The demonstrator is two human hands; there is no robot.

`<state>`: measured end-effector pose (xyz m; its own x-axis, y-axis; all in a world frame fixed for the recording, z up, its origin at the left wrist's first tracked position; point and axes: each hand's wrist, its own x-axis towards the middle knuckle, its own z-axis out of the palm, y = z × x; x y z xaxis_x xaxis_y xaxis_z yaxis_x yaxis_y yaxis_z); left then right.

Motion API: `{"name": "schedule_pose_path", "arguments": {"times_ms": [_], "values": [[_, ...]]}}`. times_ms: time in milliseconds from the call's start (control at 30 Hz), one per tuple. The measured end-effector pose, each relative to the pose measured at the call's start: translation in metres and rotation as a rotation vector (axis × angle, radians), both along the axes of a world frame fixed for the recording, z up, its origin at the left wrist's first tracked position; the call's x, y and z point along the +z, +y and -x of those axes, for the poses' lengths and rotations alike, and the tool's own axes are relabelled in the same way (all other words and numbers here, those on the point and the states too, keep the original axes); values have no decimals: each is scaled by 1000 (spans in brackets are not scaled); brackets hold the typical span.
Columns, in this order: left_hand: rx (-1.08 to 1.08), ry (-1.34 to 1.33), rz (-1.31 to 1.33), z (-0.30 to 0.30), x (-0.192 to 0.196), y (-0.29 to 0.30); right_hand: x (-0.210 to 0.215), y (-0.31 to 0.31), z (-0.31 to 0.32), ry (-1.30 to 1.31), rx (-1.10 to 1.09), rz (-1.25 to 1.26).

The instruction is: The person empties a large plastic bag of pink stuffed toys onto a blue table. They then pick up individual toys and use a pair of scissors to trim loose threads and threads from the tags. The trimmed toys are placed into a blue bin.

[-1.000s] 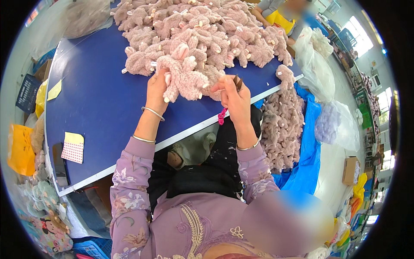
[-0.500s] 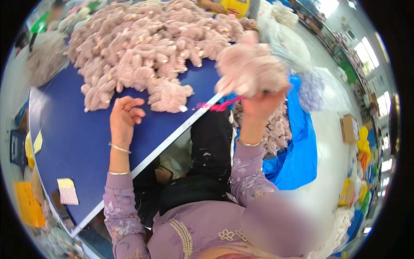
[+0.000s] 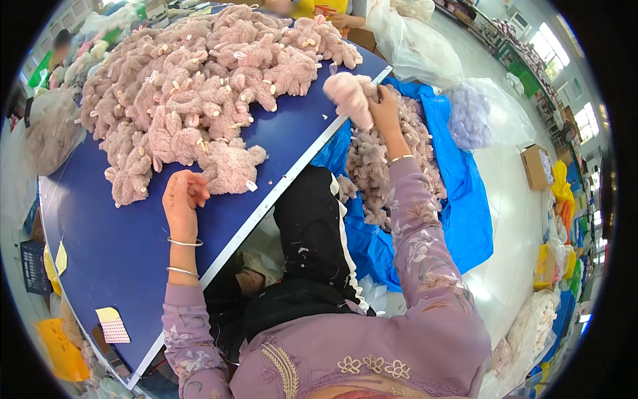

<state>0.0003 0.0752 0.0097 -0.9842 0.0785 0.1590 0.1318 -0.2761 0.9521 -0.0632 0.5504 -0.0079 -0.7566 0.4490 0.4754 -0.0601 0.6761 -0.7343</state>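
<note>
A fluffy pale pink plush piece point(image 3: 351, 98) is in my right hand point(image 3: 385, 110), gripped at its right side by the far edge of the table, above a blue sack. My left hand point(image 3: 185, 189) hovers over the blue table with its fingers loosely curled and apart, and nothing shows in it. Just beyond it lies the nearest piece of a big heap of pink plush pieces point(image 3: 193, 100), many with small white tags. The blue sack point(image 3: 462, 193) is full of similar plush pieces point(image 3: 372, 156).
A white metal strip edges the blue table point(image 3: 279, 143). A card point(image 3: 113, 324) lies near its lower left corner. Clear bags, one with lilac plush point(image 3: 473, 116), stand right of the table. A cardboard box point(image 3: 537, 166) is on the floor. Another person's arm point(image 3: 349, 18) shows at the far side.
My right hand has moved away from me with the plush piece, to the table's far edge. My left hand has curled its fingers more. A magenta strip near my right hand is out of sight.
</note>
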Motion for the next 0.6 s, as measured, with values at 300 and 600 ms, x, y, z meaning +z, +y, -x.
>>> {"name": "schedule_pose_path", "arguments": {"times_ms": [300, 600], "values": [[163, 88, 152, 2, 4, 12, -19, 165, -130, -340, -597, -289], [174, 632, 1218, -8, 9, 56, 19, -10, -90, -16, 106, -9]]}}
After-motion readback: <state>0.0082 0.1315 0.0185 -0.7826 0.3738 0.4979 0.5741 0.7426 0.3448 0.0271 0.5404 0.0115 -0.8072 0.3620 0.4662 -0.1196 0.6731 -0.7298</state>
